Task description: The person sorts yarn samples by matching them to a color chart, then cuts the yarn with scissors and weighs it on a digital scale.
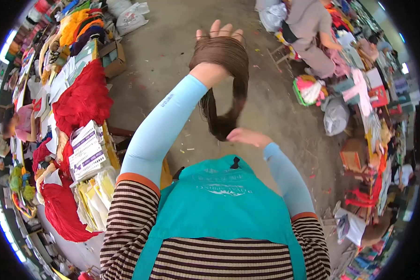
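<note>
A thick hank of brown yarn (225,60) is looped over my left hand (218,33), which is raised in front of me with fingers spread through the loop. The hank hangs down to a dark lower end near my right hand (248,136). That hand touches the bottom of the loop with loosely curled fingers. Both arms wear light blue sleeves over a striped shirt, with a teal apron below.
A table on the left carries red yarn bundles (81,100), stacks of paper labels (86,149) and several coloured hanks. A cardboard box (113,57) sits on the concrete floor. Another person (312,32) bends at cluttered stalls on the right.
</note>
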The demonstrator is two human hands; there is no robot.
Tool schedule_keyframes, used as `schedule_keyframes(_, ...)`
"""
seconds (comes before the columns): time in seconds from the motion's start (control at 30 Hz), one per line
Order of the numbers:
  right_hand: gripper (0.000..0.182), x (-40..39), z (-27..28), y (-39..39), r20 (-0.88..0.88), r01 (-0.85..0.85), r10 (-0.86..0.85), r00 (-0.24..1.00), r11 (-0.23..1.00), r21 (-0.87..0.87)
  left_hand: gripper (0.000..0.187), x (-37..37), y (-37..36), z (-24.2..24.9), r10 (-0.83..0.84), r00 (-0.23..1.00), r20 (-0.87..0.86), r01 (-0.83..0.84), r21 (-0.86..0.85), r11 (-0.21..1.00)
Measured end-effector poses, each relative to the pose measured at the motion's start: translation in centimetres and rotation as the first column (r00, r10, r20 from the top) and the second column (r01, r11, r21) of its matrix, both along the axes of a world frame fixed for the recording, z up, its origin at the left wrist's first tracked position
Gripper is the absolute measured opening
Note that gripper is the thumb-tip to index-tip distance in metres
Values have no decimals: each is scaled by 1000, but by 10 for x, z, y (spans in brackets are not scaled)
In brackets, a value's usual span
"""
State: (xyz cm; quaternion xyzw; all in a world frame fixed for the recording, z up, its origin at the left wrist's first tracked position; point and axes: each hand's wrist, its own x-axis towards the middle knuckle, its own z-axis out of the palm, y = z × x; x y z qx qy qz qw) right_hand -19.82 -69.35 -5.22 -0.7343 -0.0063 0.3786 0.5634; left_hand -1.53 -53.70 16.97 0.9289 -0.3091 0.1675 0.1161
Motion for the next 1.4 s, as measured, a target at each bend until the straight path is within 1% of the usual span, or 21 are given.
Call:
schedule_keyframes(0.07, 23, 72, -11, 28, 355, -257, 295, 887, 954, -151, 51, 39, -15, 1, 15, 991, 132, -49, 260, 964)
schedule_keyframes(0.2, 14, 194, 112, 69, 182, -70, -33, 983, 845, 530, 43, 131, -32, -4, 255, 967, -22, -221, 435, 873)
schedule_keyframes(0.3, 22, 305, 171, 76, 455, 47, -112, 883, 987, 153, 45, 216, -20, -12, 439, 899, 6, -389, 473, 790)
schedule_keyframes(0.37, 26, 385, 135, 97, 662, 110, -224, 715, 972, 210, 49, 245, -9, 5, 485, 817, 311, -549, 675, 492)
schedule_keyframes(0.4, 31, 418, 115, 109, 802, 191, -351, 482, 936, 295, 50, 256, 0, 18, 524, 821, 226, -561, 486, 670)
schedule_keyframes(0.43, 31, 447, 111, 117, 806, 155, -332, 490, 943, 294, 52, 271, 11, 25, 537, 831, 147, -556, 252, 792)
schedule_keyframes(0.53, 41, 528, 97, 144, 662, 95, -273, 698, 952, 292, 57, 332, 59, 21, 589, 763, 267, -626, 80, 775)
schedule_keyframes(0.6, 41, 577, 84, 156, 754, 154, -268, 600, 963, 219, 64, 371, 105, 9, 611, 740, 282, -646, 48, 761)
schedule_keyframes(0.63, 51, 601, 119, 148, 913, 87, -270, 307, 963, 255, 63, 387, 130, 2, 627, 715, 309, -666, 30, 745)
schedule_keyframes(0.77, 59, 677, 216, 159, 952, -171, -178, 251, 959, 224, 62, 428, 207, -37, 606, 587, 538, -789, 209, 578)
schedule_keyframes(0.87, 63, 721, 281, 192, 999, -103, 19, -36, 994, -23, 59, 481, 226, -147, 700, 645, 308, -763, 198, 616)
schedule_keyframes(0.9, 66, 738, 297, 197, 998, -137, 49, -33, 989, -53, 54, 503, 220, -195, 548, 826, -131, -533, -500, 683)
schedule_keyframes(0.97, 65, 802, 298, 198, 993, -270, -113, 16, 956, 113, 55, 493, 218, -173, 608, 769, -198, -603, -542, 586)
schedule_keyframes(1.0, 64, 829, 308, 182, 995, -203, -94, 16, 974, 95, 56, 512, 239, -207, 638, 695, -331, -662, -641, 389)
schedule_keyframes(1.07, 63, 876, 316, 138, 990, 22, 139, 7, 990, -139, 56, 538, 297, -259, 639, 604, -477, -621, -784, 1)
schedule_keyframes(1.1, 60, 894, 294, 117, 893, 188, 406, -195, 909, -372, 55, 549, 323, -263, 646, 586, -489, -517, -839, -167)
schedule_keyframes(1.17, 59, 928, 240, 88, 831, 170, 541, 133, 813, -557, 50, 557, 334, -177, 611, 677, -409, -514, -858, -4)
schedule_keyframes(1.2, 59, 948, 211, 83, 860, 251, 490, 142, 822, -511, 47, 556, 331, -119, 570, 734, -370, -492, -868, 70)
schedule_keyframes(1.3, 58, 994, 154, 124, 907, 281, 406, 115, 862, -421, 44, 607, 330, -70, 420, 791, -445, -452, -887, -88)
schedule_keyframes(1.37, 57, 992, 148, 183, 881, 79, 471, 42, 878, -473, 45, 652, 312, -69, 607, 795, 18, -370, -779, 507)
schedule_keyframes(1.4, 57, 988, 153, 212, 856, 13, 518, -7, 856, -518, 46, 676, 299, -81, 588, 802, 104, -377, -675, 634)
